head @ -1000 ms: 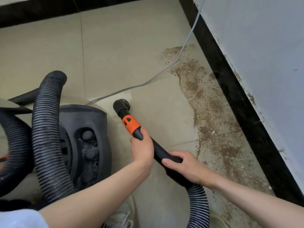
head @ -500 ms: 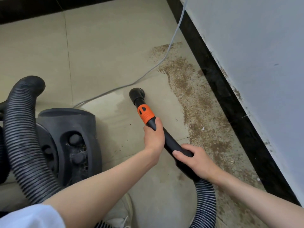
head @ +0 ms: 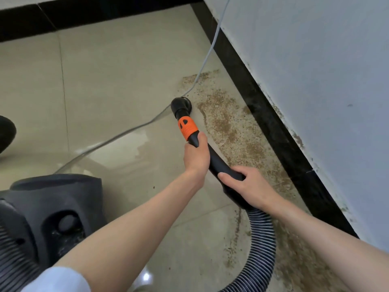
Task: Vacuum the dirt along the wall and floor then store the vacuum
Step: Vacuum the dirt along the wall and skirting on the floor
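On the tiled floor [head: 109, 85], both hands angle the nozzle [head: 180, 106] away toward dirt [head: 227, 127].

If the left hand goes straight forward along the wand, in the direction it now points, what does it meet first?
The left hand grips the wand just below the orange collar, so it would meet that first. Past the collar come the nozzle and, probably, the grey cable, though depth is unclear.

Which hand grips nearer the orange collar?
The left hand: it holds the black wand right below the orange collar. The right hand grips farther back, near the ribbed hose.
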`<action>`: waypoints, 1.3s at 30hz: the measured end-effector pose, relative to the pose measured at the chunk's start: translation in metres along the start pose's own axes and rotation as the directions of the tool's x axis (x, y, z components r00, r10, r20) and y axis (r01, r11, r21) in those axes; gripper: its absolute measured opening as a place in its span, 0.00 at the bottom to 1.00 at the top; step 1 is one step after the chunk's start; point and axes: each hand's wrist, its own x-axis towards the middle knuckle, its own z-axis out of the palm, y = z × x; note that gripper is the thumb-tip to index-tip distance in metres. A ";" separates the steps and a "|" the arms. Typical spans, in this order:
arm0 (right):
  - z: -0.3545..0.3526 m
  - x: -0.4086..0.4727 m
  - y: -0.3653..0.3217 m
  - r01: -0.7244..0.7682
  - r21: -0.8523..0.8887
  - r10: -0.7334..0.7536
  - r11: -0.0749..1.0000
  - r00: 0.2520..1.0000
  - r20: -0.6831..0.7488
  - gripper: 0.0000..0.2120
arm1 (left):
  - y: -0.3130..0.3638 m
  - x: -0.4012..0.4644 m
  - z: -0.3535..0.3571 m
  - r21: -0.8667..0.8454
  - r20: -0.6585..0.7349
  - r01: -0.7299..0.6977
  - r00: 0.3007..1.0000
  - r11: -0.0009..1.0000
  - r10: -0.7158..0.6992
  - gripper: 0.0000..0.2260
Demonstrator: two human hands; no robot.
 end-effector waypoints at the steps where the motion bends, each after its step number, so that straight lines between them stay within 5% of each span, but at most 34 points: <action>1: 0.001 0.010 -0.005 0.008 -0.026 -0.008 1.000 1.000 0.000 0.16 | 0.004 0.008 -0.003 -0.021 -0.013 -0.003 1.000 1.000 0.003 0.21; 3: 0.004 0.028 -0.017 0.023 -0.077 -0.021 0.997 1.000 0.016 0.23 | 0.012 0.025 -0.009 -0.053 -0.035 -0.006 0.999 0.999 0.004 0.22; 17: -0.013 0.104 -0.036 0.047 -0.114 -0.041 0.992 0.997 0.059 0.22 | 0.048 0.094 0.000 -0.167 0.026 -0.012 1.000 0.986 0.017 0.16; 32: -0.067 0.122 -0.019 -0.036 -0.140 0.012 0.989 0.987 -0.163 0.19 | 0.088 0.106 0.082 -0.056 0.243 0.014 0.970 0.998 0.000 0.28; 39: -0.058 0.128 -0.019 -0.046 -0.142 0.010 0.989 0.970 -0.243 0.25 | 0.097 0.115 0.091 0.014 0.261 -0.018 0.965 1.000 0.014 0.24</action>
